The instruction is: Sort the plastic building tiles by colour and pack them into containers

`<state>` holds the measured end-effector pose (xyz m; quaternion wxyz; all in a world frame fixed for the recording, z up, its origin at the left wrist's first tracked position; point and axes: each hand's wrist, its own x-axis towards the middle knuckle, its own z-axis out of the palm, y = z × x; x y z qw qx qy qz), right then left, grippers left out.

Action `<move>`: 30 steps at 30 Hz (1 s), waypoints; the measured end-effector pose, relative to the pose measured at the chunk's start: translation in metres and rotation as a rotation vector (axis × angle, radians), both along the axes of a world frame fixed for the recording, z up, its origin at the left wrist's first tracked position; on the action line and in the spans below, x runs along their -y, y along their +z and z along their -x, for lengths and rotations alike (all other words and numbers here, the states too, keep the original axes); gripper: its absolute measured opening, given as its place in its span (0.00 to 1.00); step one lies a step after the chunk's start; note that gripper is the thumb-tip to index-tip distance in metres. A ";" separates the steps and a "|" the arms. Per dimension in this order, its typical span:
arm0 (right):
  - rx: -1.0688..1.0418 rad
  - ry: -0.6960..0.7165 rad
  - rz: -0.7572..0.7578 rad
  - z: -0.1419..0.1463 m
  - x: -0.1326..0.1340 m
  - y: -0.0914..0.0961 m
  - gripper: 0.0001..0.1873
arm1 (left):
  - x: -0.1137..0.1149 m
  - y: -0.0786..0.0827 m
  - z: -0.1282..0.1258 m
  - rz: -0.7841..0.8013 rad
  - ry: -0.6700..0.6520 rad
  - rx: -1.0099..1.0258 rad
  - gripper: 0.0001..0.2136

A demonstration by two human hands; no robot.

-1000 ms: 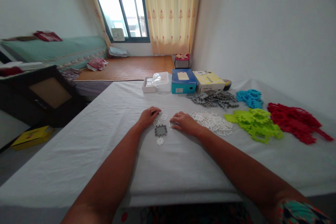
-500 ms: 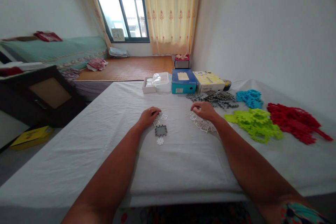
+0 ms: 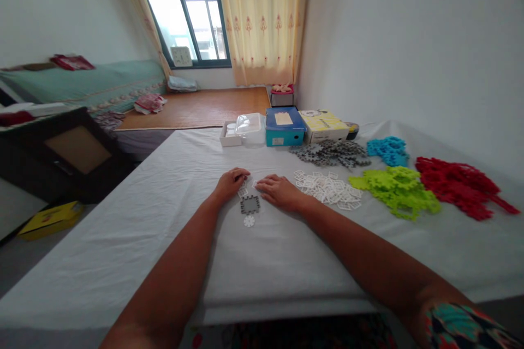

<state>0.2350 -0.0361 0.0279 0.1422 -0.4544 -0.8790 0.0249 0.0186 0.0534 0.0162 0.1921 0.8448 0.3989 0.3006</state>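
Left hand (image 3: 231, 182), right hand (image 3: 279, 192): both curved, hold unclear | gray tile (image 3: 250, 205) just nearer | wide cloth (image 3: 286, 267) before front edge

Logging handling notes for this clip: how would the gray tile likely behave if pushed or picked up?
The gray tile looks thin and smaller than the right hand, so probably light. Lying flat, it should slide rather than roll or tip. Its notched edges might catch on the wrinkled cloth.

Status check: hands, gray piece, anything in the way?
Left hand and right hand at white frames, grips unclear. Gray piece flat, in view. White disc on its near side.
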 end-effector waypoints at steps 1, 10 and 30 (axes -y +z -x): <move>0.003 -0.009 -0.004 -0.003 0.000 0.001 0.16 | 0.000 0.000 0.000 0.001 -0.002 0.001 0.13; -0.055 -0.068 -0.013 -0.012 0.002 0.001 0.10 | -0.004 -0.006 0.002 0.000 -0.009 0.013 0.13; 0.162 -0.166 -0.058 -0.006 0.009 0.015 0.13 | 0.000 -0.001 0.001 0.001 -0.013 0.007 0.13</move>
